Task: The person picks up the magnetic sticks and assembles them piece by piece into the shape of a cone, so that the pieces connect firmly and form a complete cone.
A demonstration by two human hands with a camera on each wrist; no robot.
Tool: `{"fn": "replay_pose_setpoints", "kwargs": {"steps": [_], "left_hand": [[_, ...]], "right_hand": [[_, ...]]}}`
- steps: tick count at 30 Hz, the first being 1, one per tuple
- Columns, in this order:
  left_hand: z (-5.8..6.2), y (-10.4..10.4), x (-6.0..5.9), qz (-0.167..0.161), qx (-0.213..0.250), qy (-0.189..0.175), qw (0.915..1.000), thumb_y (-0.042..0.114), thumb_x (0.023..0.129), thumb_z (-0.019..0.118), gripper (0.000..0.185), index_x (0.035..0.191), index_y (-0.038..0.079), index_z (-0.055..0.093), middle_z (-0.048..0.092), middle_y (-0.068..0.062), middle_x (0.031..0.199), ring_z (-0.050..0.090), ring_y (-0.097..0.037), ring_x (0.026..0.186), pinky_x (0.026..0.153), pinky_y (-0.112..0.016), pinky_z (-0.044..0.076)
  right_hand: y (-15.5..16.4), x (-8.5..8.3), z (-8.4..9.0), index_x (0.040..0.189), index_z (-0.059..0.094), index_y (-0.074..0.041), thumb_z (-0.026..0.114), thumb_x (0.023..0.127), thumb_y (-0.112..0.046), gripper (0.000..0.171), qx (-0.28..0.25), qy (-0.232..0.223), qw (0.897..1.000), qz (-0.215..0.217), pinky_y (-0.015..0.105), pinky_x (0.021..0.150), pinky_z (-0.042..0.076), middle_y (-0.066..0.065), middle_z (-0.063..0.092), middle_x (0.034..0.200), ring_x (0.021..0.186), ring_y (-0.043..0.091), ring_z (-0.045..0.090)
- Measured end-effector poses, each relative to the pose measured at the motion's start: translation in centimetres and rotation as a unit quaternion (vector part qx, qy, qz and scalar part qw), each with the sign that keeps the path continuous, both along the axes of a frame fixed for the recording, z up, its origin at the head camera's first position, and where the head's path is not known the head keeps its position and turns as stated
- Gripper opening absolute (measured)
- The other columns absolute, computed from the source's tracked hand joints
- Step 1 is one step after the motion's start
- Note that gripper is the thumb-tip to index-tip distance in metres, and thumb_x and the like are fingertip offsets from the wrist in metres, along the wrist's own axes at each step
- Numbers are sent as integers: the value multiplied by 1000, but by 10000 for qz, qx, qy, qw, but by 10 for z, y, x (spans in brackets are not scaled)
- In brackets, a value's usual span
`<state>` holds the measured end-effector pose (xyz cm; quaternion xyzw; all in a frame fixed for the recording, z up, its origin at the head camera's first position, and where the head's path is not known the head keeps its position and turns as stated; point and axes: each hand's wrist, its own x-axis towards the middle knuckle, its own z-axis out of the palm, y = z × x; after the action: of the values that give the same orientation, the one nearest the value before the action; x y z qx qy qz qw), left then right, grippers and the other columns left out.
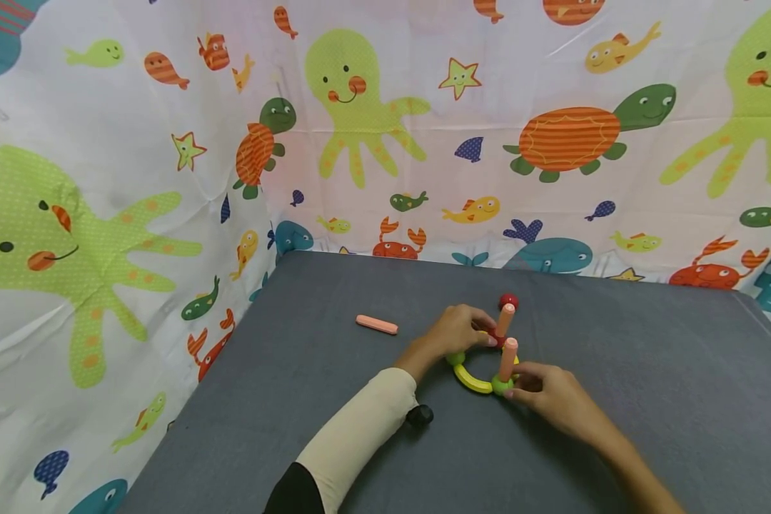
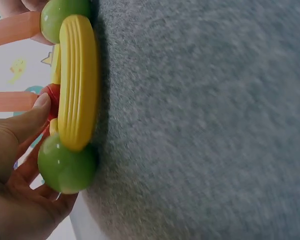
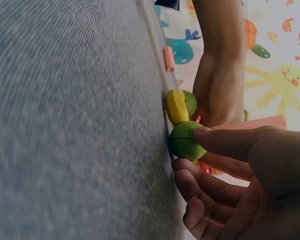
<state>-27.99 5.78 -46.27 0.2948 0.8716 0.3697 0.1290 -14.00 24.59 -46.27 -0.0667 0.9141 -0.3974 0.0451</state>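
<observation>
A toy ring of ribbed yellow curved pieces [image 1: 472,382] joined by green and red balls lies flat on the grey table. My left hand [image 1: 456,330] grips the red ball [image 2: 54,100] on its far side, thumb against it, beside a green ball [image 2: 67,167]. From that red ball rises a peach stick [image 1: 505,320]. My right hand [image 1: 555,395] pinches the near green ball [image 3: 186,141] between thumb and fingers. A second peach stick [image 1: 509,359] stands upright on this green ball.
Another red ball [image 1: 509,300] sits just behind the ring. To the left, a loose peach stick [image 1: 377,325] lies on the grey tabletop [image 1: 295,371]. A curtain [image 1: 385,207] printed with sea animals hangs along the table's back and left edges.
</observation>
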Motion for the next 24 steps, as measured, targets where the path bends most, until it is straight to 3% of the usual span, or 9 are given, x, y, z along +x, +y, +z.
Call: {"fn": "replay_pose_setpoints", "kwargs": {"steps": [13,18,24], "left_hand": [[-2,6,-2,-150,39,22,9999,26,96,81,29,123,16,80,79,7,117,71,-4,106,92,-19,53],[-7,0,-1,-6,493,-127,9987,23,97,80,28,123,13,79,79,2,118,72,-7,107,92,-20,55],[-11,-19,1,427,1260,-47,9911,21,98,79,31,126,8,77,78,-3,121,72,-13,109,91,-23,56]], "right_hand": [[-9,-2,2,116,77,-4,84,92,-18,29,-169,-6,9998,106,27,62,52,1,78,88,76,13,68],[-5,-4,5,121,75,-3,82,94,-16,31,-165,-107,9996,216,28,63,52,1,78,90,79,13,69],[1,-7,15,125,74,-3,79,95,-13,33,9,-166,9997,202,30,69,56,2,77,95,86,16,72]]}}
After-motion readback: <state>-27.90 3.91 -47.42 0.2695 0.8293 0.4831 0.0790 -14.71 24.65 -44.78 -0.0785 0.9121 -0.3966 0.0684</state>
